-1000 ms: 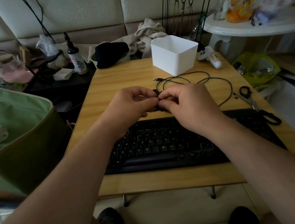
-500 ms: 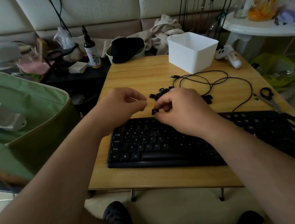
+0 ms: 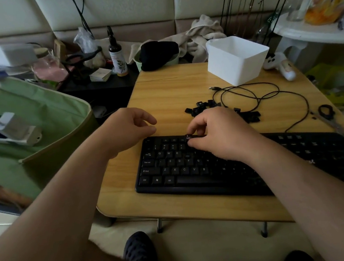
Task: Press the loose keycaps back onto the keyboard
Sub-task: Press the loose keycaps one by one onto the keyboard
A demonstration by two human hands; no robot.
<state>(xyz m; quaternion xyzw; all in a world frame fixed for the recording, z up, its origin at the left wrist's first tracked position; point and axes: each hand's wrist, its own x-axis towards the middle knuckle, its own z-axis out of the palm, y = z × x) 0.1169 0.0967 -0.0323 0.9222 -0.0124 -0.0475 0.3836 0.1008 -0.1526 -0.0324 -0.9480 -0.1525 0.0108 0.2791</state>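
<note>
A black keyboard (image 3: 184,169) lies along the front of the wooden table (image 3: 162,92). My right hand (image 3: 218,133) hovers over its upper rows and pinches one black keycap (image 3: 188,137) marked "3 PgDn" between thumb and fingers. Behind that hand, several loose black keycaps (image 3: 198,108) lie in a small heap on the table, with more (image 3: 253,117) to its right. My left hand (image 3: 127,129) hangs just left of the keyboard's top corner with fingers loosely curled, holding nothing.
The keyboard's black cable (image 3: 259,96) loops behind the keycaps. A white plastic bin (image 3: 237,60) stands at the back, scissors (image 3: 328,114) lie at the right edge, a white controller (image 3: 281,65) beyond. A green fabric bag (image 3: 29,125) sits to the left.
My right hand has carried a keycap from the heap down over the keyboard's top rows. My left hand let go and drew away to the left. The view shifted leftward.
</note>
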